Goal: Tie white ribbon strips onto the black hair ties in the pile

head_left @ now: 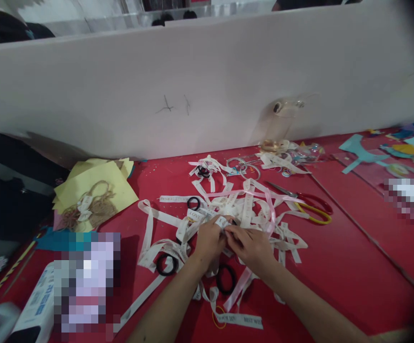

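Note:
Both my hands meet over a heap of white printed ribbon pieces (243,205) on the red table (339,262). My left hand (209,240) is closed and pinches a short ribbon piece (222,222) at its fingertips. My right hand (252,245) is closed too, its fingers touching the same ribbon piece from the right. Black hair ties lie around them: one (225,278) just below my wrists, another (166,264) to the left and a third (193,203) further back.
Red and yellow scissors (309,206) lie right of the heap. Yellow paper sheets (96,188) with twine bows sit at the left. A white partition wall (207,85) closes the back. Teal paper cutouts (360,152) lie far right. A clear tape dispenser (282,124) stands by the wall.

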Available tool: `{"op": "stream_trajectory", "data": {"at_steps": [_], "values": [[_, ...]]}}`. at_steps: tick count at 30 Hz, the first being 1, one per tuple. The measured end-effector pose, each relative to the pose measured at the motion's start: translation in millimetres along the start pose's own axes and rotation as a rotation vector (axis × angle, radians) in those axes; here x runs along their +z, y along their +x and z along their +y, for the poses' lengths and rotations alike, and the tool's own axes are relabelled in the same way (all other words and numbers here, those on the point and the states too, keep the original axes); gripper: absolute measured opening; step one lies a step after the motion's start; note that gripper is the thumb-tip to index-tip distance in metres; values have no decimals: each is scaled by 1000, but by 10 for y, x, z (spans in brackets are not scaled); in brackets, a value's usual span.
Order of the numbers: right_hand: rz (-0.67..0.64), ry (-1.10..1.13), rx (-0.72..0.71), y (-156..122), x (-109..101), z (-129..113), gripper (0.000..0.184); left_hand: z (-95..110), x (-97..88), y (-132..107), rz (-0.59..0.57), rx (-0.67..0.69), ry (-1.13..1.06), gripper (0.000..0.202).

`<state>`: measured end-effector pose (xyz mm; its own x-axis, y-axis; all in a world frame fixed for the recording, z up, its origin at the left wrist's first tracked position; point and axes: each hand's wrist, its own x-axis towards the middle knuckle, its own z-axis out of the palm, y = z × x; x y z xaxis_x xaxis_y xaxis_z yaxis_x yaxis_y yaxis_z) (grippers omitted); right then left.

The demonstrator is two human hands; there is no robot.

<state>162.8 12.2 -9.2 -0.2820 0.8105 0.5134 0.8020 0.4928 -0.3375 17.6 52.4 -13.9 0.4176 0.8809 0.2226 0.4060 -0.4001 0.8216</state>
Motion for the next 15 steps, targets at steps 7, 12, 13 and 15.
{"op": "stream_trajectory", "data": {"at_steps": [7, 12, 13, 15], "values": [[-74, 66, 90, -11, 0, 2, 16, -26, 22, -2, -4, -3, 28, 41], [-94, 154, 138, -3, -9, -8, 16, -17, 24, -3, 6, 8, 36, 42], [-97, 165, 145, 0, -10, -10, 16, -14, 23, -2, 9, 10, 31, 42], [-105, 186, 153, 5, -13, -16, 16, -8, 19, 0, 7, -1, 22, 42]]}}
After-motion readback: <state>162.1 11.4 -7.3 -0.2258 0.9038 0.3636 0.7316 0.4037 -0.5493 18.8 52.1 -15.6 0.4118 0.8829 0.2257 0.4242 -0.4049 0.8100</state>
